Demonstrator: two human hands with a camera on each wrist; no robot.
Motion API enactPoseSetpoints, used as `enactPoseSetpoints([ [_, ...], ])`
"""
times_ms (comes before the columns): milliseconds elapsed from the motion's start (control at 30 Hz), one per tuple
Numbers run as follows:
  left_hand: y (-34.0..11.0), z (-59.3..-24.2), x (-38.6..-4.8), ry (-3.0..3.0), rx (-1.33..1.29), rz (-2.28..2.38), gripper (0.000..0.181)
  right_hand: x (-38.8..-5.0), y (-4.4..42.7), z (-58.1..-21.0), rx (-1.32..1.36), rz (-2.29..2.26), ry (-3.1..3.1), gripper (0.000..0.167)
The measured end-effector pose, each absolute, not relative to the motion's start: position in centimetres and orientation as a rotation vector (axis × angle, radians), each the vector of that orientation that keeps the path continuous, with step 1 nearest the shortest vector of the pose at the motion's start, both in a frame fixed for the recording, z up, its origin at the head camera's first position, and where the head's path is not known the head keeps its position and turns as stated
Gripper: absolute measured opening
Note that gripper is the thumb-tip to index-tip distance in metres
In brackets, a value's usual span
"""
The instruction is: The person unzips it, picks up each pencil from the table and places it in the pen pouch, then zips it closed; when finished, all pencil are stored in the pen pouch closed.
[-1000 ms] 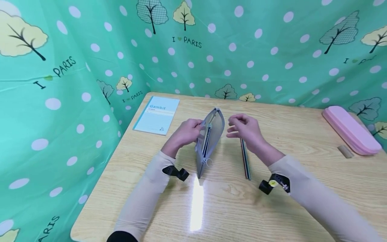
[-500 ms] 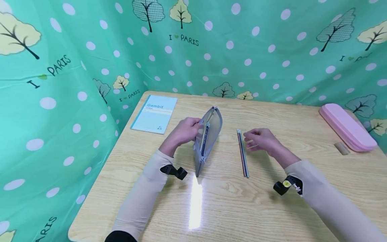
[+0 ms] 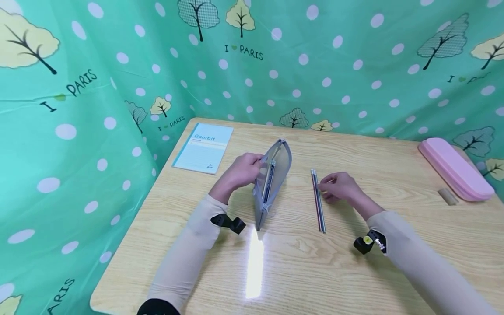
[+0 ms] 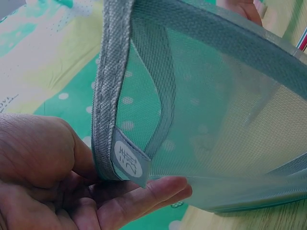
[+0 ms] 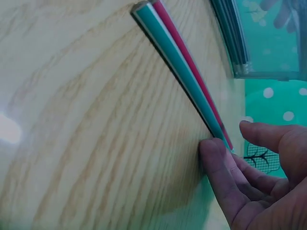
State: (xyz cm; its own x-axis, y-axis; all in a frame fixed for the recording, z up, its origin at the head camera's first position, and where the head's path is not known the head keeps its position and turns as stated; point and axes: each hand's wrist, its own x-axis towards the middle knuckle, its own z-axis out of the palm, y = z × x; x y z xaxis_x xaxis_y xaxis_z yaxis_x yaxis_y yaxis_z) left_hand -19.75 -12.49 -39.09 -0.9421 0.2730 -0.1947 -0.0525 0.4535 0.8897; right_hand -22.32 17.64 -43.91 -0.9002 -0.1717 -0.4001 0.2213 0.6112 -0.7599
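My left hand [image 3: 241,170] holds a grey mesh zip pouch [image 3: 282,162] by its left side, and its mouth gapes open. In the left wrist view, the thumb and fingers pinch the pouch edge beside a small tag [image 4: 130,155]. Several pencils [image 3: 269,181] stand slanted inside the pouch. A red pencil [image 5: 175,45] and a teal one [image 5: 180,62] lie side by side on the table, right of the pouch. At their far end is my right hand [image 3: 340,187]. Its fingertips touch the teal pencil, with the thumb held apart from it.
A light blue notebook [image 3: 204,148] lies at the table's back left. On the far right are a pink pencil case [image 3: 456,169] and a small grey-brown block [image 3: 448,196]. A green patterned curtain [image 3: 346,65] hangs behind the wooden table [image 3: 299,271].
My right hand has come away from the pouch mouth, empty, and moved right and down to the pencils on the table. My left hand keeps its hold on the pouch.
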Motion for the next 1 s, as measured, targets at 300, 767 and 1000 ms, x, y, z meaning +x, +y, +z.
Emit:
enactPoseSetpoints([
  [300,-12.5,-39.2,-19.8,2.378,0.175,1.508,0.040,-22.7,17.2,-44.7,-0.035,-1.194,2.460,0.034],
  [767,-12.5,-39.3,-20.0,2.390,0.202,1.509,0.039,-22.7,16.6,-44.5,-0.144,-1.007,2.602,0.031],
  [1000,-12.3,-39.1,-19.8,2.359,0.194,1.525,0.040,-22.7,16.9,-44.8,-0.095,-0.999,2.611,0.033],
])
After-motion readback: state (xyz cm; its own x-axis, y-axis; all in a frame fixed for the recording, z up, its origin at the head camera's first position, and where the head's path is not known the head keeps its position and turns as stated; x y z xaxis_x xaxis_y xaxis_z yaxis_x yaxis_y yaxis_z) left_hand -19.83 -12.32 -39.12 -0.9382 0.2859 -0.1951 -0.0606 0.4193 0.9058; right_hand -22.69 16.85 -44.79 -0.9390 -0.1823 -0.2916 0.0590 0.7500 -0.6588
